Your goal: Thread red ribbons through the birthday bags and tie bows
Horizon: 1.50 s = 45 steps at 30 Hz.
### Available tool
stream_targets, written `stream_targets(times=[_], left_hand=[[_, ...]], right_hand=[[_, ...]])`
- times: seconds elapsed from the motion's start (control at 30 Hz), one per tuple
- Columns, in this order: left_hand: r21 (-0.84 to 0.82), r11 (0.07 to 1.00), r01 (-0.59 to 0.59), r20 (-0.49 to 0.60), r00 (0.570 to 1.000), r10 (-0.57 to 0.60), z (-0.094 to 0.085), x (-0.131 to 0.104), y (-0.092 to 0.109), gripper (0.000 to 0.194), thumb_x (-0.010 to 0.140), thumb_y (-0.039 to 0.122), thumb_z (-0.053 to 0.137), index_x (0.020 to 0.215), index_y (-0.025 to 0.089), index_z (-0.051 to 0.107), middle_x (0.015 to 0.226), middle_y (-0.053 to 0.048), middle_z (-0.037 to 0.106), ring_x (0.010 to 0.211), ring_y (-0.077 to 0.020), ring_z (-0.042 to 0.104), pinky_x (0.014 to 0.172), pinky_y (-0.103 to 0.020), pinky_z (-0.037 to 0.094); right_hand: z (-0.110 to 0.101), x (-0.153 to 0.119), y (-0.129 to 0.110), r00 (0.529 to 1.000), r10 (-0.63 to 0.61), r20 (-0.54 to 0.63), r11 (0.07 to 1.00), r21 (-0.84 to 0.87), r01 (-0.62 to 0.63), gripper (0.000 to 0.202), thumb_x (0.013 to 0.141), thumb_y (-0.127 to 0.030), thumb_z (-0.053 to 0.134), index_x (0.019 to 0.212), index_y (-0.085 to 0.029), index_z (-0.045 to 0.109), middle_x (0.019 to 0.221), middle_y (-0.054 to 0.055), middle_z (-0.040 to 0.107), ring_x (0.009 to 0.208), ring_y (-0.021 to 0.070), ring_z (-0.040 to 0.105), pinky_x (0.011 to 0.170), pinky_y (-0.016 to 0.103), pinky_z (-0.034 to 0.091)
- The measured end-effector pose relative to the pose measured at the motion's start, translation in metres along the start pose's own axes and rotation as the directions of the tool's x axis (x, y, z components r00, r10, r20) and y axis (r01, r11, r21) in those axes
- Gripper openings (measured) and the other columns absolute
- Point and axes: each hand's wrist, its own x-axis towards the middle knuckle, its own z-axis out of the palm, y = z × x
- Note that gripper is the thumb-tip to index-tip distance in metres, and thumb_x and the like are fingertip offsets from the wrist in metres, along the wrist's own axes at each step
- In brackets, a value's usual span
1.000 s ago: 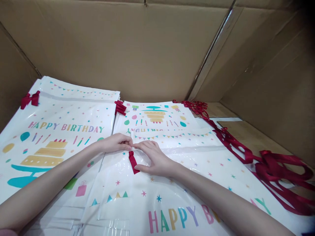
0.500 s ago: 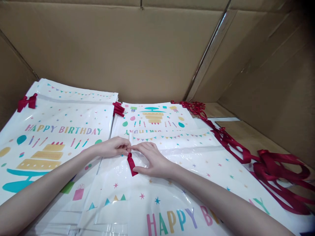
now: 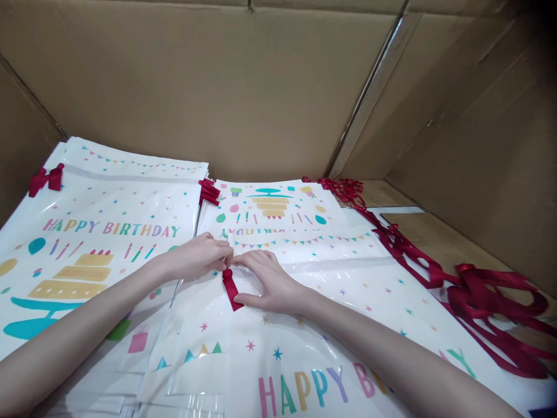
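Since half a second earlier, the left hand point(image 3: 202, 257) had rolled over slightly, its knuckles higher and its fingertips pointing down, and the red ribbon tab point(image 3: 232, 292) had shifted a touch to the left. The right hand point(image 3: 267, 284) had kept nearly the same pose.

The tab lay slanted on a white birthday-printed sheet point(image 3: 248, 366), its knotted upper end just below the left fingertips. Those fingers were curled in and bunched; I could not tell whether they had closed on the knot or on anything else. The right hand's thumb and index finger were spread wide, with the thumb tip at the lower end of the tab and the index fingertip by the left fingers; no firm grip showed.

Beyond the hands lay another printed sheet point(image 3: 270, 204), its cake upside down. To the left rose a stack of birthday sheets point(image 3: 126, 194), with red tabs point(image 3: 55, 177) at its far left edge and a red bundle point(image 3: 209, 191) at its right. Whether any sheet was a bag with something inside could not be told.

Loose red ribbon point(image 3: 467, 293) trailed down the right edge of the sheet from a tangle point(image 3: 348, 190) at the back. Cardboard walls point(image 3: 217, 87) enclosed the sheets and ribbon behind and at both sides, and a flat cardboard piece point(image 3: 426, 232) lay at the right.
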Motion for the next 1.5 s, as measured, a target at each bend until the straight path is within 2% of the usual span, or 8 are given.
stream_targets(times=[0.07, 0.17, 0.27, 0.5, 0.8, 1.13, 1.3, 1.5], left_hand=[[-0.100, 0.994, 0.042, 0.047, 0.998, -0.037, -0.004, 0.000, -0.002, 0.008, 0.086, 0.028, 0.049, 0.087, 0.021, 0.051, 0.081, 0.003, 0.057, 0.073, -0.0142, 0.049, 0.081, -0.028, 0.030], [-0.173, 0.983, 0.059, 0.101, 0.994, -0.042, -0.004, 0.000, -0.006, 0.026, 0.077, 0.041, 0.061, 0.086, 0.021, 0.047, 0.078, 0.005, 0.052, 0.069, -0.0126, 0.046, 0.084, -0.028, 0.030], [-0.213, 0.976, 0.039, 0.092, 0.996, -0.020, -0.001, 0.000, -0.011, 0.030, 0.077, 0.046, 0.060, 0.087, 0.021, 0.048, 0.078, 0.005, 0.050, 0.069, -0.0119, 0.045, 0.086, -0.028, 0.030], [-0.319, 0.948, -0.016, 0.004, 1.000, 0.018, 0.008, 0.006, -0.022, 0.022, 0.085, 0.039, 0.050, 0.089, 0.019, 0.056, 0.065, 0.003, 0.049, 0.063, -0.0125, 0.045, 0.058, -0.021, 0.031], [-0.275, 0.962, 0.002, -0.088, 0.996, -0.027, 0.018, 0.012, -0.016, 0.016, 0.084, 0.033, 0.052, 0.079, 0.019, 0.052, 0.062, 0.004, 0.046, 0.062, -0.0122, 0.045, 0.059, -0.021, 0.030], [-0.470, 0.883, -0.005, 0.011, 1.000, 0.012, 0.011, 0.011, -0.027, 0.032, 0.093, 0.041, 0.033, 0.091, 0.017, 0.053, 0.085, -0.002, 0.055, 0.080, -0.0149, 0.048, 0.071, -0.023, 0.037], [-0.391, 0.920, -0.006, -0.087, 0.996, -0.030, 0.017, 0.011, -0.032, 0.028, 0.092, 0.037, 0.035, 0.080, 0.018, 0.051, 0.080, 0.000, 0.056, 0.077, -0.0144, 0.051, 0.071, -0.023, 0.038], [-0.232, 0.960, 0.157, -0.280, 0.935, -0.220, 0.019, 0.004, -0.029, 0.028, 0.092, 0.036, 0.034, 0.082, 0.019, 0.054, 0.074, -0.001, 0.061, 0.070, -0.0167, 0.055, 0.063, -0.025, 0.037]], right_hand=[[0.001, 0.000, 0.001, 1.000, 0.006, -0.004, 1.000, -0.011, -0.006, 0.055, 0.074, -0.042, 0.068, 0.121, -0.025, 0.046, 0.120, 0.006, 0.055, 0.115, 0.0236, 0.045, 0.101, 0.042, 0.025], [0.003, 0.000, 0.001, 1.000, 0.013, -0.010, 1.000, -0.016, -0.013, 0.055, 0.074, -0.042, 0.069, 0.121, -0.024, 0.046, 0.120, 0.006, 0.056, 0.115, 0.0239, 0.045, 0.101, 0.042, 0.025], [0.003, 0.000, 0.003, 1.000, 0.002, -0.015, 1.000, -0.016, -0.002, 0.055, 0.074, -0.042, 0.069, 0.121, -0.024, 0.045, 0.119, 0.005, 0.056, 0.114, 0.0230, 0.046, 0.101, 0.041, 0.025], [0.004, 0.000, 0.004, 1.000, 0.001, -0.013, 1.000, -0.023, -0.002, 0.055, 0.074, -0.045, 0.067, 0.120, -0.024, 0.046, 0.118, 0.006, 0.055, 0.113, 0.0244, 0.045, 0.100, 0.043, 0.026], [0.000, 0.000, -0.001, 1.000, 0.018, -0.009, 1.000, 0.006, -0.018, 0.051, 0.074, -0.039, 0.069, 0.117, -0.025, 0.047, 0.116, 0.004, 0.055, 0.112, 0.0229, 0.045, 0.100, 0.042, 0.026], [0.004, 0.002, -0.002, 1.000, 0.026, -0.018, 0.999, -0.020, -0.026, 0.052, 0.073, -0.039, 0.069, 0.117, -0.024, 0.046, 0.117, 0.006, 0.055, 0.112, 0.0241, 0.045, 0.100, 0.043, 0.026], [0.017, 0.016, -0.003, 0.999, 0.021, -0.050, 0.998, -0.064, -0.024, 0.051, 0.072, -0.043, 0.069, 0.114, -0.024, 0.047, 0.115, 0.005, 0.055, 0.111, 0.0238, 0.045, 0.098, 0.043, 0.026], [0.032, 0.038, -0.009, 0.996, 0.048, -0.075, 0.995, -0.085, -0.054, 0.051, 0.070, -0.045, 0.070, 0.111, -0.023, 0.048, 0.112, 0.004, 0.055, 0.109, 0.0242, 0.045, 0.095, 0.043, 0.028]])
